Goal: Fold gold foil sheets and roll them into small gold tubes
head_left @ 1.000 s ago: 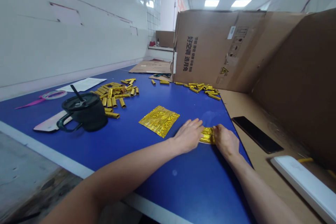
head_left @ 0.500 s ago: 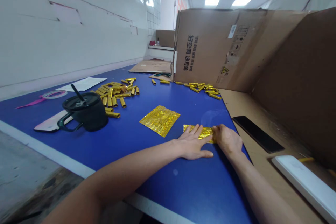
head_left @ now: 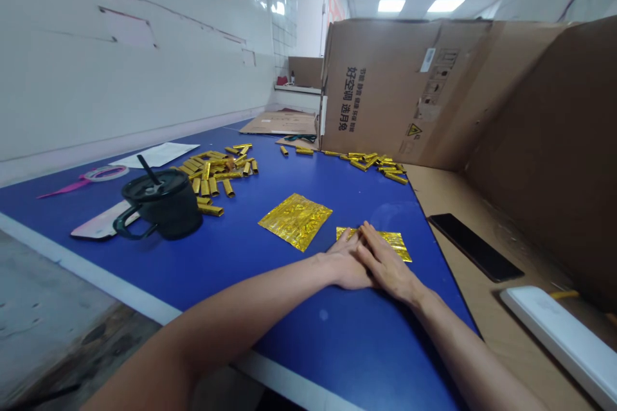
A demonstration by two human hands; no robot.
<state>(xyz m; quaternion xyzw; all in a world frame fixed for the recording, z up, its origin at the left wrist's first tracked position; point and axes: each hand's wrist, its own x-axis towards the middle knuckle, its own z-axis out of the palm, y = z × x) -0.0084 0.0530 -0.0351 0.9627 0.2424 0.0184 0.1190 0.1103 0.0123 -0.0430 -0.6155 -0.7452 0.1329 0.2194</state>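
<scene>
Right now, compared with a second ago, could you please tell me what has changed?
The right hand has let go of the right end of the gold strip and moved left onto the left hand, whose fingers lie on the strip. The square gold sheet and dark mug stayed put.

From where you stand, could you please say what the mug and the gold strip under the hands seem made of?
The gold strip looks like foil or metallised film, shiny, judging by its crinkled highlights. The mug looks smooth, softly glossy; faint glints suit ceramic or plastic.
</scene>
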